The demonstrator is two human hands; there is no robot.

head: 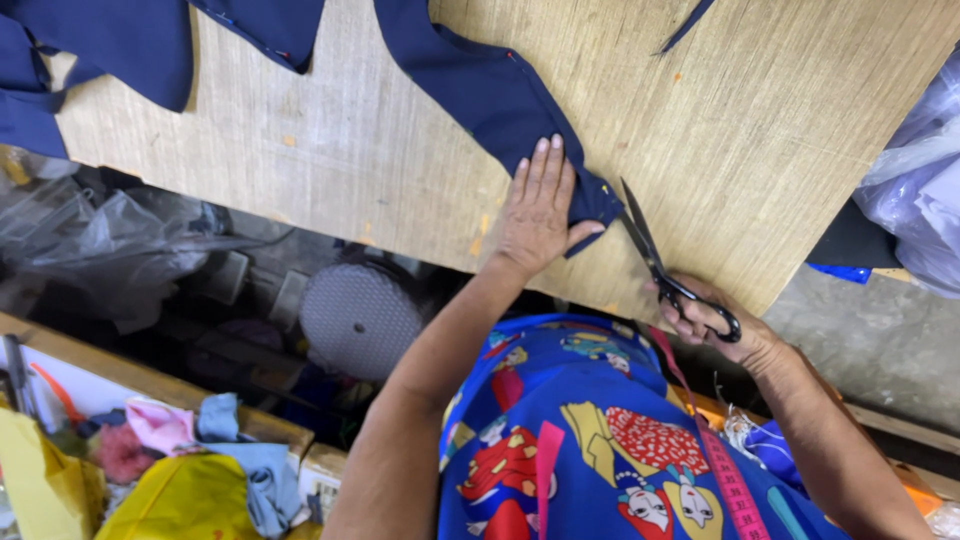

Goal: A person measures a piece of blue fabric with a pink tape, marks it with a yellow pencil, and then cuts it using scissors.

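Observation:
My left hand (538,208) lies flat, fingers together, pressing the near end of a long navy blue fabric strip (480,85) onto a wooden board (340,150). My right hand (710,318) grips the black handles of a pair of scissors (655,260) at the board's near edge. The scissor blades are slightly apart and their tips touch the lower right corner of the navy strip, just right of my left thumb.
More navy fabric pieces (100,45) lie on the board's far left. Clear plastic bags (915,185) sit at the right. A round grey stool (360,318) stands below the board. Cloth scraps and a yellow bag (185,495) fill a box at lower left.

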